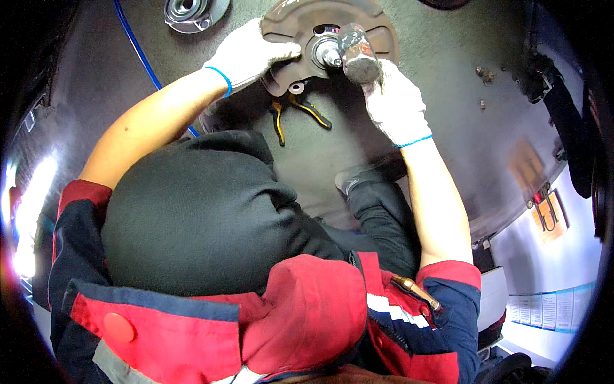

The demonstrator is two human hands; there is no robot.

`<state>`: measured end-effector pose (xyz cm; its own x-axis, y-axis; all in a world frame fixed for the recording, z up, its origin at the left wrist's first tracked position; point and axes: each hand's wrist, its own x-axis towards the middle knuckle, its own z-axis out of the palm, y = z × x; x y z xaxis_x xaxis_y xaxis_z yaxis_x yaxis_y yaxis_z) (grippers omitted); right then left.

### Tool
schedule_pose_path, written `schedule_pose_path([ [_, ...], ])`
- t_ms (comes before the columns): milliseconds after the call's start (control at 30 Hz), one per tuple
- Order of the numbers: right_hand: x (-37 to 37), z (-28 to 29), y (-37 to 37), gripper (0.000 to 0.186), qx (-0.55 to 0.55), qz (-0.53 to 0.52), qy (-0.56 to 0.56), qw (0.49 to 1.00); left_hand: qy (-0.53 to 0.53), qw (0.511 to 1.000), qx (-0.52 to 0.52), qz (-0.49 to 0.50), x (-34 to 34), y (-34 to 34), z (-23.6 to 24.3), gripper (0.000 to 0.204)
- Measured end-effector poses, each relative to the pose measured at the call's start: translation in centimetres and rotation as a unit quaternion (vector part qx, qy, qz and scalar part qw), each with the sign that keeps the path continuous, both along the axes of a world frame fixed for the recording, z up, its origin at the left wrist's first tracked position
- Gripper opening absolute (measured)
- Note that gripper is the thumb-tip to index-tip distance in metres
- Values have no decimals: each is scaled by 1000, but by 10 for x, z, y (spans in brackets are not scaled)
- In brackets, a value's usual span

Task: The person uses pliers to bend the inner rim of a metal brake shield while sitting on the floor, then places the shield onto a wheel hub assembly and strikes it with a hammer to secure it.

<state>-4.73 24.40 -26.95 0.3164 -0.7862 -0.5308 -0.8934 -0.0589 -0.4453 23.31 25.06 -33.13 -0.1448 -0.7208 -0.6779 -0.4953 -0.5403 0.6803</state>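
Note:
A brown metal brake dust shield [371,21] stands in front of me, with a shiny threaded shaft end [330,56] at its centre. My left hand [248,54], in a white glove with a blue cuff edge, grips the shield's left rim, its thumb lying across the face. In my right hand [396,109], gloved the same way, is a hammer [359,56]; its worn, dark head is beside the shaft end, and the handle is hidden. Below the shield, pliers [295,115] with black and yellow handles lie on the floor, their jaws partly hidden.
A metal wheel hub [190,11] lies on the floor at the far left. A blue hose [137,48] runs past my left forearm. Small bits of debris [484,75] lie to the right. My bent left knee [198,205] is close below the shield.

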Motion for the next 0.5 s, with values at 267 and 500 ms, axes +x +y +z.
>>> schedule_pose_path([
  [267, -16, 4, 6, 43, -223, 15, -223, 949, 12, 999, -34, -26, 5, 7, -7, 55],
  [500, -4, 3, -5, 32, -26, -43, 30, 998, 30, 999, 11, -32, 0, -11, 16, 56],
])
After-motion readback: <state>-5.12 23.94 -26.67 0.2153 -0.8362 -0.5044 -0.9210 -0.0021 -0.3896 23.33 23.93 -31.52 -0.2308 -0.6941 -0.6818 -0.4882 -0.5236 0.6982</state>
